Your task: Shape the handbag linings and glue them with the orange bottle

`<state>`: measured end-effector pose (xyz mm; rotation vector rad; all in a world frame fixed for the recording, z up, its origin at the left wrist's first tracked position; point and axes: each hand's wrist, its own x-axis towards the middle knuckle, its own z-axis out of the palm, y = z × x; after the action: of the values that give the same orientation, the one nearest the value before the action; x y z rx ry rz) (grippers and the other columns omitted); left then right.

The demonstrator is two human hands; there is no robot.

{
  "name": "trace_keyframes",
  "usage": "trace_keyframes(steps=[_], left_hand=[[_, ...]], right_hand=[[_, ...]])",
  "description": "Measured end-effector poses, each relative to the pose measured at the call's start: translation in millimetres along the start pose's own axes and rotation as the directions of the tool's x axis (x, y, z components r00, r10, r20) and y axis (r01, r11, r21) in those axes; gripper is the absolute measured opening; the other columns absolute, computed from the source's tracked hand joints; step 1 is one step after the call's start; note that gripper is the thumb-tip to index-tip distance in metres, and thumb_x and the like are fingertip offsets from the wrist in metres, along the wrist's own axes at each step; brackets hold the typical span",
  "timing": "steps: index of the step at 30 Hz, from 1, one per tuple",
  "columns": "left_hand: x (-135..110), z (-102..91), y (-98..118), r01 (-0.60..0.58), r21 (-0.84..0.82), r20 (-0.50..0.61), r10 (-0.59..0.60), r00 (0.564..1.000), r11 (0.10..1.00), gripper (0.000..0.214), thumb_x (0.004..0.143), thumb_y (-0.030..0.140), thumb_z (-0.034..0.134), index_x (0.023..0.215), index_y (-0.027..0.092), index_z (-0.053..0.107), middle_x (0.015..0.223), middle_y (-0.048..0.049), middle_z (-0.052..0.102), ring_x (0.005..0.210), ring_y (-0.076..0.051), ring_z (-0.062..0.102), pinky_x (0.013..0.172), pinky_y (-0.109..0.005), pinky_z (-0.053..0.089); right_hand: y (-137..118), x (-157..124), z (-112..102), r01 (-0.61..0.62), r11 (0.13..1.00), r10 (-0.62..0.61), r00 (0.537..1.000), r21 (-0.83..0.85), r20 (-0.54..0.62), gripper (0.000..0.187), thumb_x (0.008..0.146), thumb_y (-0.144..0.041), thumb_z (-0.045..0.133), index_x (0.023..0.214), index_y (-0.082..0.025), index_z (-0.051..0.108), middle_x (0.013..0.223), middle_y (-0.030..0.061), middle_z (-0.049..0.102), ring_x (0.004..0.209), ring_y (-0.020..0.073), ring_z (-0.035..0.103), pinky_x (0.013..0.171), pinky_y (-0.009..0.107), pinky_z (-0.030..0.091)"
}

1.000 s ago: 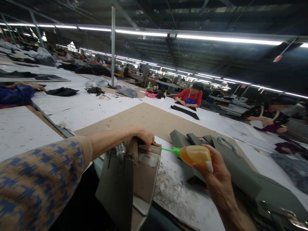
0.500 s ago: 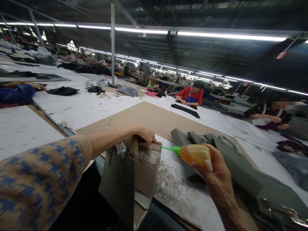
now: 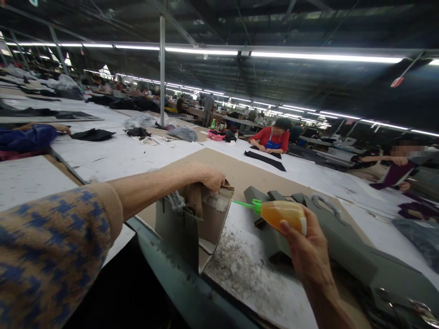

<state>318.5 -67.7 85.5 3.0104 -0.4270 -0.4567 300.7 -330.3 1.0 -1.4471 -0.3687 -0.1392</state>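
A grey-green handbag (image 3: 176,235) lies tilted at the table edge, its open side facing right and its brown lining showing. My left hand (image 3: 214,177) is closed on the bag's upper edge; the fingertips are partly hidden. In my right hand (image 3: 310,240) is a squeeze glue bottle (image 3: 279,214) with amber liquid and a green nozzle, held nearly level. The nozzle tip points left, close to the bag's upper right edge; whether it touches, I cannot tell. Crumpled clear plastic (image 3: 176,199) hangs at the bag's top.
More grey-green bags (image 3: 338,244) with metal fittings lie to the right. Brown board (image 3: 219,162) and white paper (image 3: 240,278), stained with dried residue, cover the table. A person in red (image 3: 270,137) works across it; another handles purple fabric (image 3: 393,176).
The bag has swung up and slightly right with my left hand, its lower end now nearer the table edge. The bottle has shifted a little right and stays by the bag's edge.
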Motion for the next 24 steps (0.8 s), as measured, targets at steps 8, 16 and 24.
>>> trace_keyframes(steps=[8,16,24], left_hand=[[3,18.4,-7,-0.033,0.159,-0.113,0.052,0.992,0.987,0.026,0.063,0.025,0.054,0.085,0.016,0.064,0.079,-0.0054,0.062,0.064,-0.017,0.052,0.051,-0.024,0.036],[6,25.5,-12,-0.039,0.158,-0.135,0.061,0.989,0.987,0.027,0.062,0.027,0.052,0.085,0.018,0.065,0.076,-0.0042,0.061,0.064,-0.017,0.052,0.054,-0.024,0.038],[-1,24.9,-4,-0.018,0.131,-0.130,0.035,0.991,0.991,0.025,0.062,0.026,0.054,0.083,0.016,0.064,0.082,-0.0060,0.062,0.069,-0.018,0.054,0.056,-0.024,0.040]], right_hand=[[14,11,8,-0.022,1.000,0.021,0.999,0.008,0.037,0.058,0.065,-0.032,0.071,0.115,-0.025,0.043,0.099,0.0002,0.056,0.087,0.0155,0.053,0.073,0.021,0.046],[20,20,12,0.059,0.996,-0.058,0.998,-0.066,0.005,0.061,0.061,-0.034,0.073,0.113,-0.024,0.044,0.104,0.0014,0.055,0.087,0.0177,0.053,0.072,0.025,0.046],[18,20,13,0.041,0.990,-0.042,0.999,-0.131,0.000,0.062,0.059,-0.038,0.073,0.112,-0.023,0.044,0.104,0.0020,0.055,0.089,0.0195,0.053,0.075,0.028,0.045]])
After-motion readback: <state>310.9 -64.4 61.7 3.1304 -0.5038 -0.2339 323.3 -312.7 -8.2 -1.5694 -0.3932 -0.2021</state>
